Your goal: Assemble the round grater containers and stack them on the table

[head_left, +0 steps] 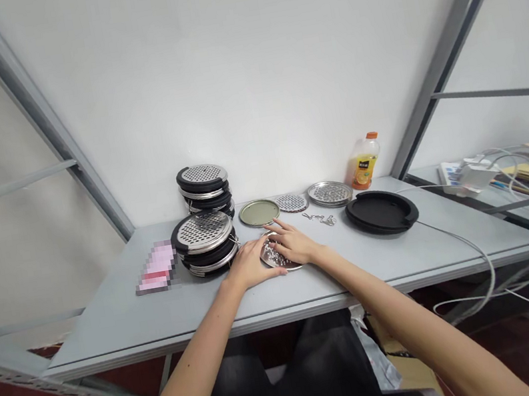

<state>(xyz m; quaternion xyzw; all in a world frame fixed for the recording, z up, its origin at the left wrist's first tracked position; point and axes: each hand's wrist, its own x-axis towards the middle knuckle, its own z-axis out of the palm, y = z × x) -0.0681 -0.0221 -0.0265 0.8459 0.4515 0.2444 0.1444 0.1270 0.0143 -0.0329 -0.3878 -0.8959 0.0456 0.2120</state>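
A round perforated metal disc lies on the grey table in front of me. My left hand rests at its left edge, fingers curled on the rim. My right hand lies across its right side with fingers stretched out flat on it. Just left stand stacks of black-rimmed perforated discs, with a taller stack behind.
Behind the hands lie a gold-toned round lid, a small perforated disc, a stack of metal discs, small metal clips and a black round tray. A juice bottle stands at the wall. Cables hang right.
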